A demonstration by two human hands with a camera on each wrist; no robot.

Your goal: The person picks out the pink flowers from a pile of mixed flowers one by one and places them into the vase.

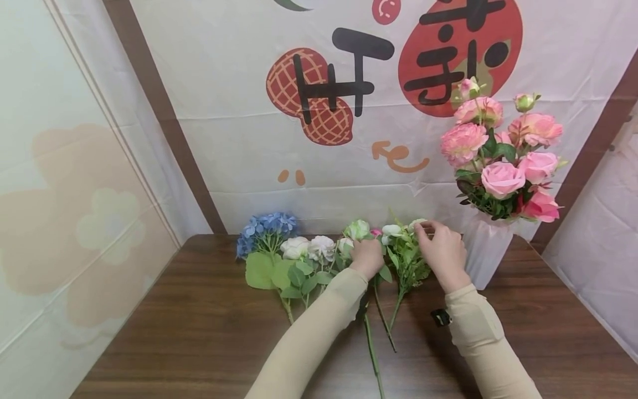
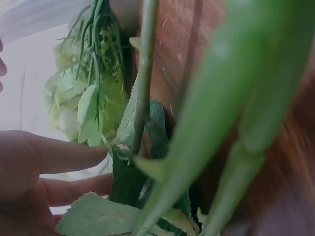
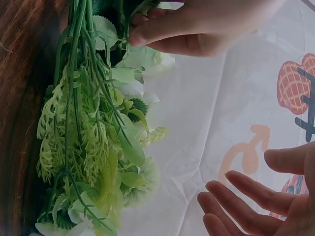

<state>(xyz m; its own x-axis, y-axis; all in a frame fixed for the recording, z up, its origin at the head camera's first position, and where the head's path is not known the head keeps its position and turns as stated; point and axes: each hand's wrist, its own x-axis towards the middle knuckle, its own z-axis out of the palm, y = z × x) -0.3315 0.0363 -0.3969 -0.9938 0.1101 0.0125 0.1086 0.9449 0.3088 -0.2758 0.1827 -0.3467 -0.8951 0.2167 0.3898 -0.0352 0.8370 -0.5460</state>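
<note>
My left hand [image 1: 368,259] is among the flowers in the middle of the row, near a pale green-white bloom [image 1: 356,229]. In the right wrist view its thumb and fingers pinch a leafy flower stem [image 3: 123,24]; serrated leaves [image 2: 96,216] surround the fingertips in the left wrist view. My right hand [image 1: 442,255] is at the right end of the row, fingertips overlapping a white flower [image 1: 416,224] in the head view. Its fingers are spread and hold nothing in the right wrist view. Below it lies a bunch of light green foliage [image 1: 410,260] with white blooms.
A white vase [image 1: 490,252] of pink flowers [image 1: 503,180] stands close beside my right hand. To the left lie a blue hydrangea [image 1: 269,228] and white flowers [image 1: 321,248] on the wooden table [image 1: 199,332]. A printed cloth [image 1: 229,138] hangs behind.
</note>
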